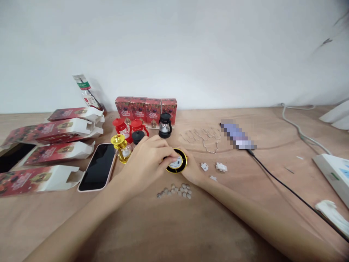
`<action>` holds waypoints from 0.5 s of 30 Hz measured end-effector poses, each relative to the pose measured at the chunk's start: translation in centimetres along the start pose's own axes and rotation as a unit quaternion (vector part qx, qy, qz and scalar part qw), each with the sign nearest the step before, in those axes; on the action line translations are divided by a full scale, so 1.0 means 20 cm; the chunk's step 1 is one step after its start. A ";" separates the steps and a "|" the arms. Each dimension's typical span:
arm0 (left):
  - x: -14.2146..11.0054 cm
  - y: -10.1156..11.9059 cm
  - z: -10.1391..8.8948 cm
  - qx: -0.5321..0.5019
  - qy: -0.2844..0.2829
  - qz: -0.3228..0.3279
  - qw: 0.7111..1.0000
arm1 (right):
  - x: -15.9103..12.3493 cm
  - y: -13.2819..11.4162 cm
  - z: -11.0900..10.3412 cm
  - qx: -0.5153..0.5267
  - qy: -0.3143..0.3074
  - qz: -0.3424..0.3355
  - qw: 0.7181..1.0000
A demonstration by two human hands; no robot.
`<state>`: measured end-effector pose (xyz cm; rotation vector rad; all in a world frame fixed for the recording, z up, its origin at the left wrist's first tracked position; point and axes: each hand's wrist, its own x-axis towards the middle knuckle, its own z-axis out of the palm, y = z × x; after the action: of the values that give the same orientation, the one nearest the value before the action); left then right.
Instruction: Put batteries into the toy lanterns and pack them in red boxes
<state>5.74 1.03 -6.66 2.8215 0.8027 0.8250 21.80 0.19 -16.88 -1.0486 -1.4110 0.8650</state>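
Note:
A mini lantern is tipped so that its round black base with gold rims point(184, 168) faces me; a white piece sits in the middle. My right hand point(193, 169) is closed around its far side, mostly hidden behind the base. The fingers of my left hand point(151, 156) are bent together over the base's left edge, with a fingertip on the white centre. Just below lie several button cells point(184, 190) in a loose cluster. White plastic pieces point(221, 167) rest to the right. Behind, several bent metal wires point(200, 135) lie on the table.
Gold point(119, 148), red point(138, 126) and black point(165, 125) lanterns stand behind my left hand, before red boxes point(145, 111). Opened boxes point(61, 153) and a phone point(97, 167) lie left. A cabled phone point(236, 135) and a white box point(331, 174) are right.

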 end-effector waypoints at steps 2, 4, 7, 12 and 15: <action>0.00 0.00 0.00 -0.016 0.003 -0.011 1.000 | 0.00 0.00 0.00 0.001 -0.007 0.001 1.000; 0.00 0.01 0.00 -0.031 0.010 -0.012 0.999 | 0.00 0.00 0.00 -0.001 -0.009 0.001 1.000; 0.00 0.02 0.00 -0.046 0.019 -0.010 0.999 | 0.00 -0.01 0.00 -0.003 -0.006 0.003 1.000; 0.01 0.04 0.00 -0.052 0.018 -0.031 0.998 | 0.00 -0.01 -0.01 0.009 -0.013 0.003 1.000; 0.01 0.05 -0.01 -0.053 0.013 -0.051 0.997 | 0.00 -0.01 0.00 0.015 -0.013 -0.002 1.000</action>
<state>6.26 0.22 -6.24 2.6584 0.8709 0.8633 21.84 0.10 -16.68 -1.0157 -1.4178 0.8974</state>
